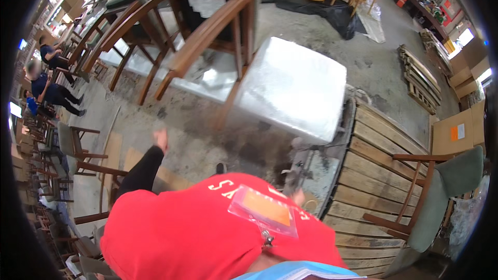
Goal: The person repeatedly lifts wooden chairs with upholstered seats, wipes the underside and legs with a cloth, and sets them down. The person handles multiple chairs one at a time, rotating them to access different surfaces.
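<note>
My left hand (161, 139), below a black sleeve, hangs over the concrete floor and touches nothing that I can see. Its fingers are smeared. Only a small part of my right hand (298, 197) shows past my red shirt, near the metal edge of a work stand; its fingers are hidden. In front of me a brown wooden armchair (210, 36) with dark green upholstery rests tilted on a low silver-covered bench (207, 87). At its right end sits a block wrapped in shiny silver sheeting (295, 85). Neither hand reaches the chair or the block.
A slatted wooden platform (371, 176) lies to my right, with a green-seated chair (436, 197) tipped on it. Pallets (420, 80) and a cardboard box (459, 132) stand beyond. More chairs (78, 142) fill the left, where several people (49, 91) stand.
</note>
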Tool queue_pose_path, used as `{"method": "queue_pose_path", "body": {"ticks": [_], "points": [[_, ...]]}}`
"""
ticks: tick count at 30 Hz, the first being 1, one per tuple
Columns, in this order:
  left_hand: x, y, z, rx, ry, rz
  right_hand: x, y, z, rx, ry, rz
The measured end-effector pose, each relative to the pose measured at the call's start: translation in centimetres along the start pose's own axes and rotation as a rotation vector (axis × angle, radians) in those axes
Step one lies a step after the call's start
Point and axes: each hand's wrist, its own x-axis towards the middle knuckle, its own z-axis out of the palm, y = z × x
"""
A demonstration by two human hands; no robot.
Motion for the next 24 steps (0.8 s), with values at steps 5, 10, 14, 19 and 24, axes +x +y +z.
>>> {"method": "queue_pose_path", "body": {"ticks": [5,10,14,19,24], "points": [[10.5,9.0,-4.6,-0.319,0.131,0.374,-2.4,-15.8,21.5,-0.014,-0.385,-0.390],[13.6,21.2,-10.6,0.163,0.418,0.953,-8.0,-31.5,34.8,0.210,-0.898,-0.152],[17.5,28.1,-13.8,0.617,0.682,1.429,-12.1,-37.5,42.5,0.208,-1.203,-0.147],[25.5,30.2,-17.1,1.047,0.117,0.893,-14.2,-38.8,48.9,0.540,-1.109,-0.128],[30.7,32.5,-15.4,0.193,-0.825,0.513,-12.3,-38.5,47.9,0.471,-0.952,-0.092]]}}
